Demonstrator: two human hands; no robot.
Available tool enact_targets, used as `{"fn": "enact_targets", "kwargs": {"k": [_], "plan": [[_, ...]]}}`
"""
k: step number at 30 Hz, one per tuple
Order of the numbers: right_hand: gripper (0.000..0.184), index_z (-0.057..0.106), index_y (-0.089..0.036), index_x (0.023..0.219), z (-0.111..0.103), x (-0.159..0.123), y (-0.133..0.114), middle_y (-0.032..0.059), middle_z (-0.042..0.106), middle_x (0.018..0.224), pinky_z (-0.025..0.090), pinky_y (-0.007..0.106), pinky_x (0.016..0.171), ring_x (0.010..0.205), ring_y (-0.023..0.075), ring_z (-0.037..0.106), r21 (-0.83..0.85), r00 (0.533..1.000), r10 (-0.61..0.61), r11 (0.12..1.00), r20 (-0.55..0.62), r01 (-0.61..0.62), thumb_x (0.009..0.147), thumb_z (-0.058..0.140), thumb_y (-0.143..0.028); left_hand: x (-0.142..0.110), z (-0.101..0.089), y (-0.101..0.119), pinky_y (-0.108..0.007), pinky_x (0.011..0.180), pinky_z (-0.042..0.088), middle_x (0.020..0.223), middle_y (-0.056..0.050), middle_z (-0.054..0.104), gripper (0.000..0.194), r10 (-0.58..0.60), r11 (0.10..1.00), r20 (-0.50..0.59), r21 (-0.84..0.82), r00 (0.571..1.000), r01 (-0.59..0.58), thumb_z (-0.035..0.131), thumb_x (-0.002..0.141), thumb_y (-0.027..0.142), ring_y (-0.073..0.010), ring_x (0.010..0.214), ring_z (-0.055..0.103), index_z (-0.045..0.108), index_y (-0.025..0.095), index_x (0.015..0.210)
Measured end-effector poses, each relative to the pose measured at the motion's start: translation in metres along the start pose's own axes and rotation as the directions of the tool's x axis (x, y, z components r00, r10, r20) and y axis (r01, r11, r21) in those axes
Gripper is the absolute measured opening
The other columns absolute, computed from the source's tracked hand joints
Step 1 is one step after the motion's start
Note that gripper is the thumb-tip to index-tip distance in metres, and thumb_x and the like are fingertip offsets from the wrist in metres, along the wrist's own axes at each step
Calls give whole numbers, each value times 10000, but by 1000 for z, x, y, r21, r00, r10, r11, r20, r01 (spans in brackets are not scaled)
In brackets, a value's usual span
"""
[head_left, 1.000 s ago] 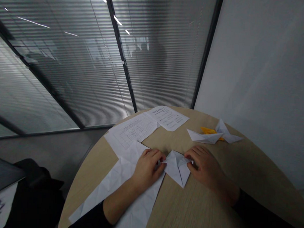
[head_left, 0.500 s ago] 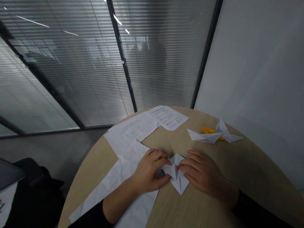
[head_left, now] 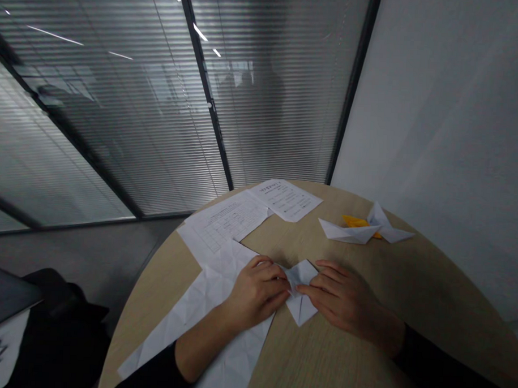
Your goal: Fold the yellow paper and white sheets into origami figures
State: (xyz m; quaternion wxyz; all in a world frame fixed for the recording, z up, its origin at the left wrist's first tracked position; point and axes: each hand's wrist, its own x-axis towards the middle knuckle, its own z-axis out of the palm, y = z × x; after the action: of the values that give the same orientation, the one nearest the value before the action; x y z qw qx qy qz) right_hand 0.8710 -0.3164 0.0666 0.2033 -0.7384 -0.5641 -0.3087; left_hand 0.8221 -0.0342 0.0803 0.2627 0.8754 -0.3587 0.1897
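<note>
A small white folded paper point(head_left: 302, 311) lies on the table between my hands, with one corner pointing at me and another pointing away. My left hand point(head_left: 259, 290) pinches its left flap between thumb and fingers. From the other side, my right hand point(head_left: 338, 293) presses its fingertips on the paper's middle and right edge, the index finger reaching furthest in. Part of the paper is hidden under both hands. Beneath my left forearm spreads a large creased white sheet point(head_left: 208, 305).
Two printed sheets, one flat sheet point(head_left: 224, 221) and another sheet point(head_left: 286, 200), lie at the far edge of the round wooden table point(head_left: 312, 365). White folded paper boats point(head_left: 351, 233) with a yellow folded piece point(head_left: 355, 221) sit at the far right. A black bag-like object point(head_left: 58, 334) is at lower left.
The left flap, raised before, is now gripped closer by my left thumb and fingers. My right index finger has moved left onto the paper's middle, and the paper has shifted slightly left.
</note>
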Motion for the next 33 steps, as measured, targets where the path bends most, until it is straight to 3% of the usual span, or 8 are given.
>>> {"fn": "enact_targets", "kwargs": {"k": [4,8,14,22,28,30,33], "plan": [[294,841,-266,1265,0,2,0,-3,820,923,660,467,1159,855,216,756,17,1000,11,1000,-11,-11,1107,661,-96,4,-2,7,-483,1014,586,1020,-47,853,159,-65,985,-71,-163,995,53,748,1101,359,-241,945,794,858,268,1033],[196,824,-230,1154,2,2,0,3,812,909,649,458,1155,852,211,744,12,997,-9,1000,-75,10,1135,660,-124,7,-1,11,-435,965,581,1017,-62,841,200,-186,940,-101,-308,977,147,793,1093,405,-236,958,786,885,252,1003],[219,815,-224,1066,2,2,-2,0,800,884,622,453,1161,825,213,717,-49,997,-30,998,-69,26,1160,646,-122,9,2,13,-375,899,576,982,-39,841,164,-293,862,-39,-444,955,246,867,1052,381,-206,893,776,876,244,963],[217,823,-233,1155,5,1,-2,3,823,920,619,454,1144,820,213,728,-32,999,-28,999,-27,28,1126,654,-99,5,15,7,-331,818,526,824,-5,765,121,-327,846,-32,-456,944,277,830,937,186,-175,794,713,825,220,822],[271,814,-207,1242,5,2,-3,15,789,898,627,476,1146,839,230,721,-25,1000,8,1000,5,-8,1112,605,-93,7,14,4,-296,698,503,841,-34,756,254,-449,752,-42,-557,893,352,872,1022,352,-171,759,686,821,207,820],[296,806,-208,1285,6,2,-2,17,781,901,635,488,1143,861,237,725,-20,999,28,999,22,-28,1111,593,-98,6,12,3,-318,746,530,867,-37,761,257,-445,785,-94,-520,891,337,873,1039,371,-182,793,705,818,212,844],[283,806,-232,1256,7,1,-1,12,779,903,641,504,1149,865,237,729,-17,999,33,999,31,-32,1109,599,-107,5,8,4,-373,885,568,967,-46,799,163,-353,875,-167,-407,921,261,866,1052,334,-211,921,757,826,231,932]]}}
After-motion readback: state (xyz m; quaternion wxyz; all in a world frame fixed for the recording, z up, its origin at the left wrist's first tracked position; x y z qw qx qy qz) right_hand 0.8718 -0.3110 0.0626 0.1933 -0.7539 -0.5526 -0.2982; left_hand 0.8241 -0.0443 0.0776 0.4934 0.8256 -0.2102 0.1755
